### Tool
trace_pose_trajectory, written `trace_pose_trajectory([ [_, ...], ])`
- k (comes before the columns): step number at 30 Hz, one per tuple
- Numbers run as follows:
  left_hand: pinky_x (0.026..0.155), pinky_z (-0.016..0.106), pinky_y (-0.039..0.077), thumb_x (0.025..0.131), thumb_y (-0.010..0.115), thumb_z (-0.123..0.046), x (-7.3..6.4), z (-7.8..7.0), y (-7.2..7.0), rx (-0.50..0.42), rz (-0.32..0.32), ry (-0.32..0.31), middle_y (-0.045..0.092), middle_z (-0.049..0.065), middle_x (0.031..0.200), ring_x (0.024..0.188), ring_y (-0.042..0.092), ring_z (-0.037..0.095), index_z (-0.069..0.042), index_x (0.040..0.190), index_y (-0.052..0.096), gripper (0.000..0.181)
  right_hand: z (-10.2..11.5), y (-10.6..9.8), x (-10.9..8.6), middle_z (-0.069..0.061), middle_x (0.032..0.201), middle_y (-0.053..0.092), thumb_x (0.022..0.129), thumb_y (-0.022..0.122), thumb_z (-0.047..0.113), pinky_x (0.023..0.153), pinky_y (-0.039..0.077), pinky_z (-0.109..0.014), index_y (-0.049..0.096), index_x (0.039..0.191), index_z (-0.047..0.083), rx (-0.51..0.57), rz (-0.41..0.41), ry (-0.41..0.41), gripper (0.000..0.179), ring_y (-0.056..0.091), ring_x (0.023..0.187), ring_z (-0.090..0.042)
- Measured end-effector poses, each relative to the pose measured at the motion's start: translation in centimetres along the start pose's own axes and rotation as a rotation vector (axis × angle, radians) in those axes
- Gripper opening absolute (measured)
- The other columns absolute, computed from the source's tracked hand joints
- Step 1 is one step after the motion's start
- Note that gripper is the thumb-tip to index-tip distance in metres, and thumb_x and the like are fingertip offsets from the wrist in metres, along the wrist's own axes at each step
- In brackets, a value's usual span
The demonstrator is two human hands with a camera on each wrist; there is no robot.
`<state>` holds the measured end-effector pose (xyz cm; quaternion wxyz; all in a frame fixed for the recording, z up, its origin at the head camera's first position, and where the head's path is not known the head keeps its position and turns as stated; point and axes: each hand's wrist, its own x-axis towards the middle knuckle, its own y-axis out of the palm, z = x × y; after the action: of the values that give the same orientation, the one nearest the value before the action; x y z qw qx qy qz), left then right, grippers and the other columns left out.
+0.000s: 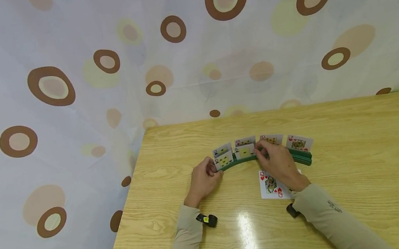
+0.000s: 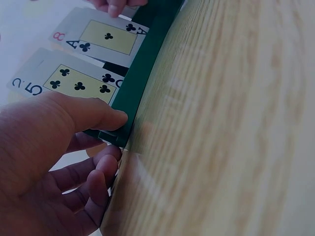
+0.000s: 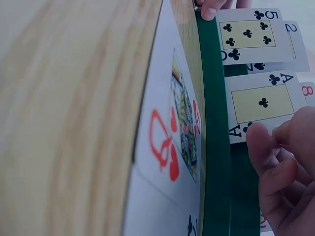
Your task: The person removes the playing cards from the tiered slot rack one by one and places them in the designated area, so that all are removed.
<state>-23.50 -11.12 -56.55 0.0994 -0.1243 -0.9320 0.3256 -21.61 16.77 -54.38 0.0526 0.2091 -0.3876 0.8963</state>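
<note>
Looking thin, light and slick, the ace [image 1: 244,151] should bend easily and suit a hold by its side edge, where the right grip [image 1: 278,161] pinches it in the rack [image 1: 302,159]. The left grip [image 1: 204,178] is clamped on the rack's end, thumb in front; both forearms reach forward, the queen [image 1: 270,185] beneath the right grip.

left sleeve [image 1: 186,244]: beige | left strap [image 1: 212,221]: black, small yellow patch [image 1: 206,220] | right sleeve [image 1: 343,229]: beige, small dark print [image 1: 334,206] | right strap [image 1: 292,211]: black
</note>
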Motion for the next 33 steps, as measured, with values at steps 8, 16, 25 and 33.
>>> trace_pose_trajectory([
  [8,0.071,0.021,0.044,0.098,0.080,-0.012,0.2,-0.1,0.0,-0.003,0.002,0.003,0.069,0.007,0.092,0.078,0.054,0.008,-0.008,0.110,0.066,0.018,0.0,-1.0,-0.6,-0.006,0.079,0.075,0.107,0.068,0.010,0.055,0.040,-0.027,0.072,0.118,0.009,0.048,-0.021,-0.042,0.012,0.050,0.055,-0.003],
  [16,0.071,0.021,0.045,0.098,0.079,-0.012,0.1,-0.3,-0.1,-0.003,0.002,0.003,0.070,0.007,0.093,0.078,0.055,0.008,-0.008,0.110,0.066,0.019,0.0,-2.8,-1.7,-0.007,0.088,0.077,0.107,0.066,0.010,0.061,0.045,-0.026,0.073,0.116,0.007,0.071,-0.028,0.003,0.012,0.056,0.064,-0.005],
  [25,0.072,0.021,0.044,0.099,0.079,-0.013,0.1,-0.3,0.0,-0.013,0.007,-0.020,0.069,0.007,0.095,0.080,0.055,0.010,-0.008,0.112,0.066,0.020,-0.3,-5.1,-3.7,-0.007,0.095,0.073,0.103,0.071,0.006,0.068,0.052,-0.027,0.072,0.109,0.005,0.035,-0.051,0.005,0.006,0.063,0.077,-0.011],
  [33,0.071,0.021,0.044,0.098,0.079,-0.013,-0.2,-0.1,0.1,-0.011,-0.002,-0.011,0.069,0.006,0.093,0.079,0.055,0.009,-0.008,0.111,0.066,0.019,-0.6,-7.1,-5.4,-0.007,0.100,0.069,0.099,0.076,0.001,0.065,0.049,-0.021,0.072,0.104,0.005,0.044,-0.065,-0.001,0.008,0.058,0.085,-0.004],
])
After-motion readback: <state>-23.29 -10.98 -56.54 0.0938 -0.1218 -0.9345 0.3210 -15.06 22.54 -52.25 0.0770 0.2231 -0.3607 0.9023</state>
